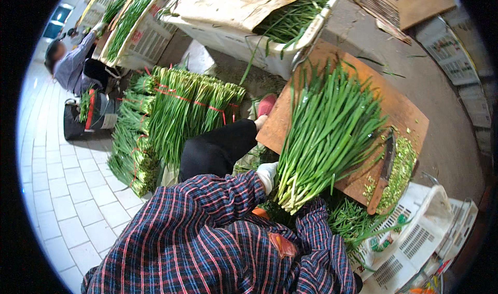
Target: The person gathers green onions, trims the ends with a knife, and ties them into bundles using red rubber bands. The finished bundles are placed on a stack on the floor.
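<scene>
A large loose bunch of garlic chives (327, 126) lies over a wooden board (404, 115), its pale cut ends pointing towards me. At the left side of those ends is my left hand (267, 176) in a whitish glove, partly hidden; its fingers cannot be made out. The chives and my plaid sleeve cover my right hand, near the stem ends. To the right of the bunch, a knife (385, 169) with a wooden handle rests on the board beside a heap of chopped stem bits (400, 173).
Chive bundles tied with red bands (190, 99) stand stacked at the left. Ahead is a white crate (233, 41) of greens, partly covered by cardboard. Another white crate (412, 231) sits at the lower right. A co-worker (74, 64) sits far left beside a black container (78, 119).
</scene>
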{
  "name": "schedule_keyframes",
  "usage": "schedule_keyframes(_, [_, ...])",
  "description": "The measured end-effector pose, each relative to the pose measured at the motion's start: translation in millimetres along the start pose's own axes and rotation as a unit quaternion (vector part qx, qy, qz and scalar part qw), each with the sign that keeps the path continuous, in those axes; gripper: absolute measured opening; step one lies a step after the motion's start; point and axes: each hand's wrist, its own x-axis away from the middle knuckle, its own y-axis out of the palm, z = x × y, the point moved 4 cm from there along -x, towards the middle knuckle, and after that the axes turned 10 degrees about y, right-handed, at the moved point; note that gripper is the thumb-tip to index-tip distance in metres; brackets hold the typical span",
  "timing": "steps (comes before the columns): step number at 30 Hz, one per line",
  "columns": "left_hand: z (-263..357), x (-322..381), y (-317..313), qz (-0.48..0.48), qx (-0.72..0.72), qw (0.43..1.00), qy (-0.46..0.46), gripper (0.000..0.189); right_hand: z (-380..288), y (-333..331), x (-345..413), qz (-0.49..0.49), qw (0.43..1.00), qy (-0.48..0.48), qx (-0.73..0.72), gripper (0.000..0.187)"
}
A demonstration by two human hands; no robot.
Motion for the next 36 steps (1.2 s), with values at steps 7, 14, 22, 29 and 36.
schedule_keyframes(7, [16,35,32,-0.063,0.086,0.994,0.007,0.036,1,-14,1,0.044,0.998,0.036,0.013,0.040])
schedule_keyframes(14, [3,17,21,0.024,0.036,0.986,0.160,0.020,0,-15,6,0.064,0.997,0.035,0.031,0.040])
schedule_keyframes(22, [-8,-10,8,0.003,0.121,0.982,0.146,0.021,-3,-18,11,0.077,0.995,0.032,0.051,0.040])
schedule_keyframes(29, [15,2,1,0.117,-0.002,0.942,0.315,0.022,-2,-21,14,0.083,0.994,0.036,0.058,0.041])
schedule_keyframes(36, [30,33,-1,0.115,-0.104,0.900,0.407,0.022,-4,-21,13,0.087,0.994,0.033,0.061,0.041])
